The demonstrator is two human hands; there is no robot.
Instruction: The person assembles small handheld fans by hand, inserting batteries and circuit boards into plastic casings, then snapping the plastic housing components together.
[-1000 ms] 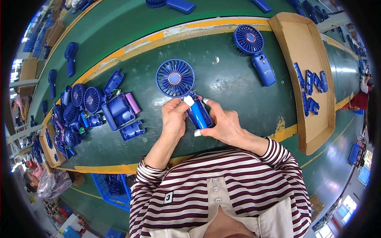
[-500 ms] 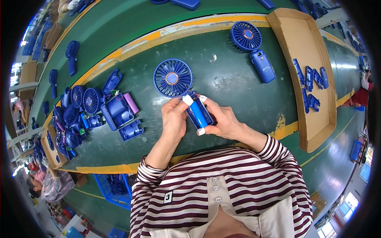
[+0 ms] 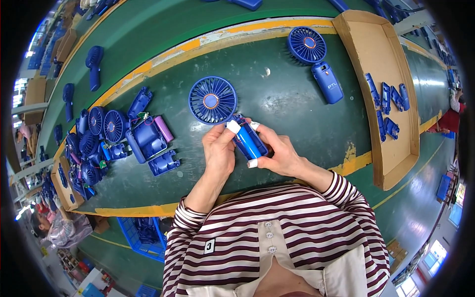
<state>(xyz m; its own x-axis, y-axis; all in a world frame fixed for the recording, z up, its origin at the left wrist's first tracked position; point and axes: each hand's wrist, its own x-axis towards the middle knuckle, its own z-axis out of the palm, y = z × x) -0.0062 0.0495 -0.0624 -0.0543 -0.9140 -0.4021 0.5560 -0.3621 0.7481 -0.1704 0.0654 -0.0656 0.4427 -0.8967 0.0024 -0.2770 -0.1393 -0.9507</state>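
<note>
Between my two hands is a blue handheld fan (image 3: 212,100), its round grille facing up and its handle toward me. The handle shell is uncovered and shows a bright blue cylindrical battery (image 3: 250,141) lying along it. My left hand (image 3: 219,151) pinches the handle's upper left side, its white-wrapped thumb by the battery's upper end. My right hand (image 3: 279,151) grips the handle's right side, with white wraps on thumb and finger at its two ends. The underside of the handle is hidden by my hands.
Left on the green bench lie several fan heads (image 3: 115,125), an open handle shell (image 3: 147,140) and a purple battery (image 3: 163,128). An assembled fan (image 3: 327,82) lies at back right beside a cardboard tray (image 3: 396,168) of blue parts. More fans (image 3: 94,68) lie on the belt beyond.
The held fan has shifted and turned slightly, its head moving a little left and toward me. Both hands keep their hold. Fans on the far belt have moved to the right.
</note>
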